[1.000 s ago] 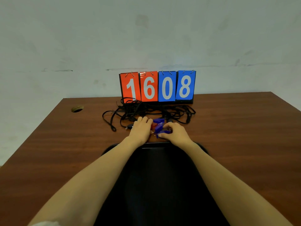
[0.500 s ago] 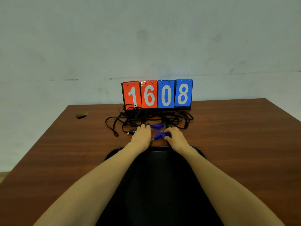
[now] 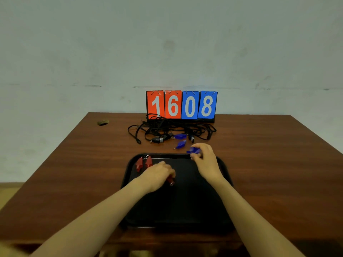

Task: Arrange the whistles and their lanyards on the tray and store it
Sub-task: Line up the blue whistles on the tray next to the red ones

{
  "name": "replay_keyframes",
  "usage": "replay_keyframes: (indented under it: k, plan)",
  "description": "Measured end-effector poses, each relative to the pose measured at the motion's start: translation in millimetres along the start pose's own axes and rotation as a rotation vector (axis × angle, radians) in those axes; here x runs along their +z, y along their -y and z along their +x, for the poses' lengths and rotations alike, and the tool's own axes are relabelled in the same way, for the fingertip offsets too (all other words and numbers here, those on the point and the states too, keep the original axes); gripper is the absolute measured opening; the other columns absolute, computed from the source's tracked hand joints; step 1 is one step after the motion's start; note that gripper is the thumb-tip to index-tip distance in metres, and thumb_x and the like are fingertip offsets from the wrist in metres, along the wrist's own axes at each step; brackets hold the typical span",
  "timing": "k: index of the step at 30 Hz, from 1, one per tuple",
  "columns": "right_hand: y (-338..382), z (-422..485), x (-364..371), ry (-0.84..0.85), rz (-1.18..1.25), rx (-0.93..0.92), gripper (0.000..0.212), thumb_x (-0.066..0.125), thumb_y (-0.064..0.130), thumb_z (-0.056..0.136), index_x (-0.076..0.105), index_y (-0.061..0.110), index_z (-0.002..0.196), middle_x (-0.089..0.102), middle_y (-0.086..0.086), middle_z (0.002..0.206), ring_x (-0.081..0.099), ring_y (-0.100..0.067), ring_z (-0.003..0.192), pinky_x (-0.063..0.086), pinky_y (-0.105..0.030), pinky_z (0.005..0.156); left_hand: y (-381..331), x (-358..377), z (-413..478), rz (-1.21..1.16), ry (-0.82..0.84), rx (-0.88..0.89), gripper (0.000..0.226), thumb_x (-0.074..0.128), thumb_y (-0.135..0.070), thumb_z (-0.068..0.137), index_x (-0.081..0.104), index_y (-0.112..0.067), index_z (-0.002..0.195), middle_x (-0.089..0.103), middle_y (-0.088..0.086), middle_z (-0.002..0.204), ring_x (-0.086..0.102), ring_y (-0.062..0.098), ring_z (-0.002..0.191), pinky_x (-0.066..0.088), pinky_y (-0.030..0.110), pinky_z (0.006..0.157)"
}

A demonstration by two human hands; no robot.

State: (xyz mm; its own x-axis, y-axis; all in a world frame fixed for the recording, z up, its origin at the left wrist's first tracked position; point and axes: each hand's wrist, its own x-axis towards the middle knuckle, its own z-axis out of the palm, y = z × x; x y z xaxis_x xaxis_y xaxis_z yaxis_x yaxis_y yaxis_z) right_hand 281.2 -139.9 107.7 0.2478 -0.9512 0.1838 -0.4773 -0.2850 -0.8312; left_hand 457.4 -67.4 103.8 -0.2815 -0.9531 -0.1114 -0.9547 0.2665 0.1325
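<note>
A black tray (image 3: 185, 206) lies on the brown table in front of me. Two red whistles (image 3: 143, 163) lie side by side in its far left corner. My left hand (image 3: 157, 175) hovers over the tray's left half, closed around a third red whistle (image 3: 170, 179) whose end pokes out. My right hand (image 3: 204, 158) is at the tray's far rim, pinching a blue whistle (image 3: 193, 150). Two more blue whistles (image 3: 180, 140) lie on the table beyond the tray. A tangle of black lanyards (image 3: 167, 128) with black clips sits behind them.
A flip scoreboard (image 3: 181, 105) reading 1608 stands at the table's far edge against a pale wall. A round cable hole (image 3: 103, 123) is in the table's far left corner.
Both hands have pulled back from the whistle pile toward the tray. Red whistles now lie in the tray, the left hand holds another red one, and the right has lifted a blue one.
</note>
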Motion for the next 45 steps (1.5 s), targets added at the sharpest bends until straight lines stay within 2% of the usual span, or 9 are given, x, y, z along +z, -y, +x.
replay_keyframes:
  k: [6, 10, 15, 21, 28, 32, 34, 42, 45]
  plan:
    - [4.1, -28.0, -3.9, 0.071, 0.000, 0.070, 0.032, 0.065, 0.010, 0.087, 0.057, 0.020, 0.116, 0.044, 0.001, 0.126, 0.053, -0.002, 0.081, 0.040, -0.009, 0.070, -13.1, 15.6, -21.7, -0.128, -0.148, -0.079, 0.066, 0.045, 0.011, 0.086, 0.038, -0.018, 0.144, 0.022, 0.004, 0.156, 0.016, 0.020, 0.146, 0.019, 0.032, 0.119]
    - [6.3, -38.7, -1.9, 0.089, -0.025, 0.089, 0.032, 0.071, 0.029, 0.082, 0.059, 0.022, 0.111, 0.047, 0.005, 0.118, 0.051, -0.003, 0.078, 0.039, -0.009, 0.066, -25.0, 25.9, -34.1, -0.182, -0.344, -0.216, 0.038, 0.045, -0.020, 0.097, 0.048, -0.018, 0.135, 0.043, 0.000, 0.141, 0.041, 0.018, 0.128, 0.036, 0.029, 0.105]
    - [3.0, -43.2, 3.4, 0.082, -0.054, 0.134, 0.027, 0.069, 0.027, 0.085, 0.058, 0.024, 0.110, 0.044, 0.002, 0.128, 0.052, -0.005, 0.083, 0.039, -0.011, 0.071, -40.9, 33.8, -32.6, -0.112, -0.278, -0.294, 0.047, 0.045, -0.040, 0.097, 0.041, -0.021, 0.140, 0.041, 0.004, 0.137, 0.043, 0.021, 0.123, 0.041, 0.033, 0.102]
    - [2.1, -45.5, 1.5, 0.165, -0.082, 0.139, 0.032, 0.067, 0.019, 0.086, 0.061, 0.025, 0.117, 0.048, 0.002, 0.129, 0.050, -0.005, 0.094, 0.038, -0.020, 0.086, -34.0, 32.7, -19.0, -0.057, -0.236, -0.333, 0.044, 0.049, -0.024, 0.097, 0.040, -0.017, 0.139, 0.037, 0.009, 0.141, 0.044, 0.025, 0.124, 0.042, 0.035, 0.100]
    - [0.0, -41.4, 15.7, 0.251, -0.079, 0.203, 0.040, 0.064, 0.016, 0.088, 0.056, 0.029, 0.125, 0.048, 0.001, 0.132, 0.055, -0.010, 0.100, 0.042, -0.022, 0.091, -0.6, 20.8, 1.4, 0.141, -0.202, -0.363, 0.046, 0.047, -0.019, 0.096, 0.039, -0.018, 0.141, 0.044, 0.008, 0.142, 0.036, 0.027, 0.134, 0.026, 0.039, 0.113]
    - [0.3, -37.6, 22.8, 0.237, -0.080, 0.207, 0.057, 0.061, 0.012, 0.089, 0.041, 0.030, 0.140, 0.048, -0.001, 0.131, 0.051, -0.009, 0.099, 0.043, -0.025, 0.093, 9.3, 18.7, 6.0, 0.091, -0.231, -0.424, 0.058, 0.048, -0.020, 0.095, 0.025, -0.017, 0.148, 0.044, 0.007, 0.144, 0.034, 0.026, 0.136, 0.022, 0.042, 0.115]
    - [1.0, -35.6, 27.1, 0.206, -0.021, 0.246, 0.066, 0.063, 0.010, 0.088, 0.032, 0.025, 0.144, 0.050, -0.002, 0.132, 0.051, -0.010, 0.100, 0.043, -0.027, 0.094, 10.5, 20.0, 7.5, 0.092, -0.233, -0.412, 0.055, 0.048, -0.020, 0.095, 0.028, -0.016, 0.147, 0.044, 0.005, 0.145, 0.033, 0.025, 0.136, 0.021, 0.041, 0.115]
    - [5.9, -32.2, 37.4, 0.188, 0.039, 0.274, 0.054, 0.067, 0.010, 0.086, 0.043, 0.017, 0.133, 0.054, -0.001, 0.127, 0.053, -0.003, 0.089, 0.043, -0.020, 0.086, 11.4, 25.6, 2.9, 0.112, -0.275, -0.338, 0.045, 0.045, -0.017, 0.096, 0.041, -0.018, 0.141, 0.044, 0.003, 0.144, 0.034, 0.023, 0.136, 0.020, 0.040, 0.116]
    - [6.7, -32.9, 40.1, 0.182, 0.036, 0.271, 0.053, 0.066, 0.011, 0.086, 0.044, 0.018, 0.133, 0.054, -0.001, 0.126, 0.052, -0.001, 0.083, 0.043, -0.020, 0.084, 16.0, 22.8, 0.1, -0.014, -0.295, -0.295, 0.047, 0.051, -0.006, 0.090, 0.047, -0.019, 0.135, 0.046, 0.001, 0.142, 0.036, 0.021, 0.135, 0.021, 0.039, 0.117]
